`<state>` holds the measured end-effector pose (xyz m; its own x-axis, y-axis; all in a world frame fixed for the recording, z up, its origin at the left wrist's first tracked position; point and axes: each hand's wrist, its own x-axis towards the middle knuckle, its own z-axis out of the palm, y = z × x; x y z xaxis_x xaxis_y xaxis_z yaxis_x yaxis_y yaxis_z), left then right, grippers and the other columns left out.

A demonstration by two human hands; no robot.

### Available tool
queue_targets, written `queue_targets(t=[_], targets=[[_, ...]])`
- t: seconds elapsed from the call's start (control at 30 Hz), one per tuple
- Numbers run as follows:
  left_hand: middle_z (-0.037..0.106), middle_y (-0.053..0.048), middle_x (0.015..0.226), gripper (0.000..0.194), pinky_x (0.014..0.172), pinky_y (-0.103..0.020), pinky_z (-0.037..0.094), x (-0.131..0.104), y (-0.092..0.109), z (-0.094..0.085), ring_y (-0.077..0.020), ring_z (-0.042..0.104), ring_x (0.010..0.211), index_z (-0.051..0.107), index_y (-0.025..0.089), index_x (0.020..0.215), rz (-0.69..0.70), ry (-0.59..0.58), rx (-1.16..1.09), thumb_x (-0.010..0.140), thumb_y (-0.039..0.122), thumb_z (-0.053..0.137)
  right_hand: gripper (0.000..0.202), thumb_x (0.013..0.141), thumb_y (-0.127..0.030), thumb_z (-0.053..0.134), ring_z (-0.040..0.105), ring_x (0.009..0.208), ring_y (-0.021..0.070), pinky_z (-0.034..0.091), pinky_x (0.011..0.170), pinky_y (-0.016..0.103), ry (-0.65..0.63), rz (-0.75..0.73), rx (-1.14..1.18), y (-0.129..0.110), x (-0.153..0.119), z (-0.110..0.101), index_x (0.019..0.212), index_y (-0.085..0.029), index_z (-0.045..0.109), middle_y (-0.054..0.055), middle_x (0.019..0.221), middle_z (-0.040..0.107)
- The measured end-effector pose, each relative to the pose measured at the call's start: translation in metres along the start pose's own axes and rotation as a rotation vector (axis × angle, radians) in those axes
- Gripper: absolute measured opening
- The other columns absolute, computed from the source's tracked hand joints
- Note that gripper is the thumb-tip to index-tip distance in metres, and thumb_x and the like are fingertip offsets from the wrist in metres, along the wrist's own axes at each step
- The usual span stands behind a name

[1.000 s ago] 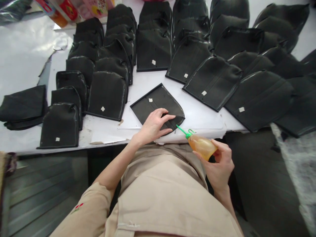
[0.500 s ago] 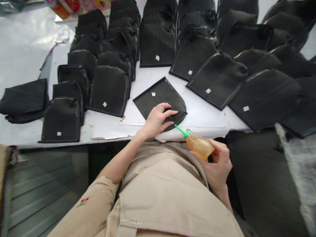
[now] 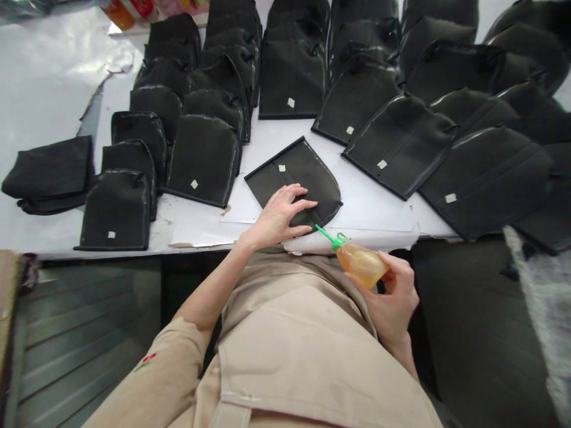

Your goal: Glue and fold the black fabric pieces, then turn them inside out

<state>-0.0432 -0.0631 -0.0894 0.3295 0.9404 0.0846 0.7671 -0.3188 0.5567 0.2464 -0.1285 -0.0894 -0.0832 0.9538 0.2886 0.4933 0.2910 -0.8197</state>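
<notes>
White, torn at the left, the worktable (image 3: pixel 40 83) bears rows of overlapping black pieces (image 3: pixel 292 68); grey slats (image 3: pixel 93 333) show below. One black panel (image 3: pixel 314 169) lies near the front edge beneath the left hand (image 3: pixel 281 214), its fingers loosely spread. The right hand (image 3: pixel 397 297) grips an amber squeeze bottle (image 3: pixel 360 264), green nozzle (image 3: pixel 325 233) at the panel's curved edge.

The right grip (image 3: pixel 395 297) is closed around a translucent, amber-filled squeeze bottle (image 3: pixel 363 264), its thin green nozzle (image 3: pixel 326 235) pointing toward the left grip (image 3: pixel 281 217). The left grip lies spread on a flat black piece with one rounded end (image 3: pixel 314 172); the nozzle tip is at its near edge, contact unclear. Beyond both grips, similar black pieces (image 3: pixel 292 77) overlap in rows on a white-covered table (image 3: pixel 49 83). Left of the left grip sits a folded black bundle (image 3: pixel 49 169).
</notes>
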Motion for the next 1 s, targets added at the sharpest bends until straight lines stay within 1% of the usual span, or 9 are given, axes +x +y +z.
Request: queue_targets(t=[0.13,0.3,0.5,0.6,0.87,1.0], targets=[[0.051,-0.014,0.142,0.047,0.117,-0.055,0.035,0.0,0.002,0.001,-0.0324,0.045,0.137,0.063,0.023,0.128,-0.014,-0.002,0.044,0.083,0.031,0.075,0.063,0.071,-0.033,0.09,0.064,0.101,0.0269,0.057,0.083,0.042,-0.007,-0.012,-0.002,0.001,-0.002,0.0,0.125,-0.024,0.059,0.009,0.113,0.063],[0.052,-0.014,0.141,0.045,0.115,-0.05,0.039,0.001,0.003,0.0,-0.0301,0.048,0.134,0.063,0.022,0.128,-0.004,-0.002,0.06,0.086,0.031,0.072,0.065,0.071,-0.035,0.09,0.064,0.101,0.0276,0.058,0.08,0.041,-0.024,-0.014,0.027,0.0,-0.004,0.002,0.127,-0.024,0.058,0.01,0.113,0.063],[0.052,-0.012,0.142,0.041,0.116,-0.051,0.038,0.0,0.002,0.002,-0.0292,0.046,0.136,0.062,0.024,0.129,-0.006,0.004,0.051,0.089,0.027,0.067,0.062,0.074,-0.039,0.088,0.065,0.101,0.0266,0.059,0.08,0.04,-0.042,-0.027,-0.002,-0.002,-0.01,0.009,0.126,-0.023,0.056,0.01,0.113,0.063],[0.051,-0.012,0.142,0.04,0.116,-0.05,0.037,-0.001,0.002,0.003,-0.0285,0.047,0.136,0.063,0.023,0.13,-0.009,0.009,0.048,0.09,0.026,0.066,0.064,0.073,-0.04,0.088,0.065,0.102,0.0271,0.059,0.082,0.041,-0.051,-0.031,-0.011,-0.002,-0.013,0.012,0.126,-0.022,0.056,0.01,0.113,0.064],[0.052,-0.011,0.142,0.04,0.116,-0.051,0.038,-0.001,0.002,0.004,-0.0287,0.048,0.135,0.063,0.025,0.129,-0.018,0.03,0.019,0.089,0.025,0.066,0.069,0.067,-0.033,0.093,0.065,0.102,0.0274,0.058,0.087,0.044,-0.069,-0.026,0.061,-0.003,-0.014,0.015,0.126,-0.023,0.058,0.009,0.113,0.064],[0.052,-0.011,0.142,0.039,0.116,-0.05,0.038,-0.002,0.0,0.003,-0.0285,0.047,0.135,0.063,0.024,0.128,-0.016,0.029,0.015,0.089,0.026,0.066,0.068,0.067,-0.031,0.093,0.065,0.103,0.0276,0.058,0.087,0.044,-0.083,-0.018,0.099,-0.004,-0.015,0.017,0.125,-0.023,0.058,0.009,0.114,0.064]])
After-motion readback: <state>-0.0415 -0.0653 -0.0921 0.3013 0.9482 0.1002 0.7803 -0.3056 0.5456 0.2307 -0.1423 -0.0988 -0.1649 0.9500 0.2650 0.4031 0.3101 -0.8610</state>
